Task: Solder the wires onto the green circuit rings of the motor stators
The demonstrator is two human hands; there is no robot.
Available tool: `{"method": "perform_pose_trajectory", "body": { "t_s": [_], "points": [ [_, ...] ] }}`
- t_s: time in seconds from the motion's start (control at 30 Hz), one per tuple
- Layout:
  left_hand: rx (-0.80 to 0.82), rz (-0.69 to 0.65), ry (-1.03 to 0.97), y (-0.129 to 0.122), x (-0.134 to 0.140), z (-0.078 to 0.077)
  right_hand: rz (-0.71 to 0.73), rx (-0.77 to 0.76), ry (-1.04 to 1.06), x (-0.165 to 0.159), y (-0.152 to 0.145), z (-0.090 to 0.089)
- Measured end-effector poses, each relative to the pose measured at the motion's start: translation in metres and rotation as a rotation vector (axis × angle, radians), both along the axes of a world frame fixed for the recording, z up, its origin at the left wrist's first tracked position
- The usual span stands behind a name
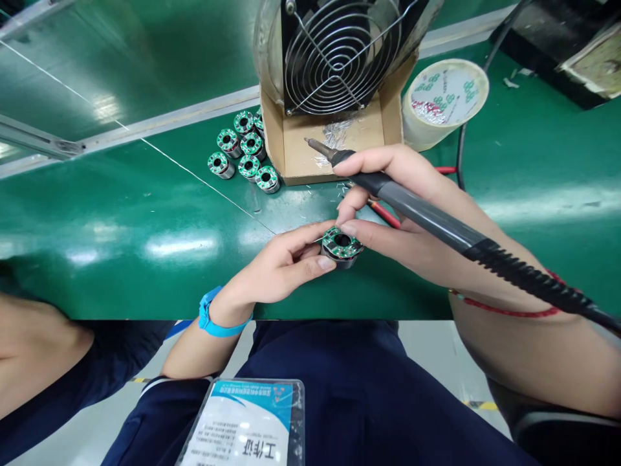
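Observation:
Between my hands is a small round motor part (342, 251), a metal cylinder topped by a green ring-shaped circuit board with a dark centre hole. My left hand (286, 262) grips it from the left, thumb in front and fingers behind. A soldering iron (417, 210) lies across my right hand (402, 220), held by the index finger with its tip pointing up and left over the cardboard box. The thumb and another finger of that hand touch the board's right edge. A thin wire (208, 184) runs from the upper left toward my left hand.
Several similar motor parts (251, 145) stand left of a cardboard box (295, 180) holding a fan with a wire guard (337, 65). A large tape roll (444, 103) sits right of it. Red-handled pliers (385, 213) lie behind my right hand. A co-worker's arm (39, 349) is at left.

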State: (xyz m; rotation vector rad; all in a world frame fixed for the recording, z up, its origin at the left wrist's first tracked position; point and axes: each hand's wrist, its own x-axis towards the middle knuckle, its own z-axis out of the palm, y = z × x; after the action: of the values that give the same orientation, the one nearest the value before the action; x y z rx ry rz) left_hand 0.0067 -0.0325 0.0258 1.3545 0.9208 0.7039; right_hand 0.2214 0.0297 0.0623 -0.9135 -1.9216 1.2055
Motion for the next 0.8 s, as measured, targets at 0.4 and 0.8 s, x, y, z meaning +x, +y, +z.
{"method": "perform_pose_trajectory", "body": {
  "t_s": [0.4,0.8],
  "points": [
    [0.013,-0.006,0.016,-0.001,-0.003,0.000,-0.060,0.018,0.051,-0.006,-0.006,0.003],
    [-0.026,-0.003,-0.100,0.001,-0.004,0.001,-0.087,-0.017,0.013,-0.003,-0.012,-0.005]
  ]
}}
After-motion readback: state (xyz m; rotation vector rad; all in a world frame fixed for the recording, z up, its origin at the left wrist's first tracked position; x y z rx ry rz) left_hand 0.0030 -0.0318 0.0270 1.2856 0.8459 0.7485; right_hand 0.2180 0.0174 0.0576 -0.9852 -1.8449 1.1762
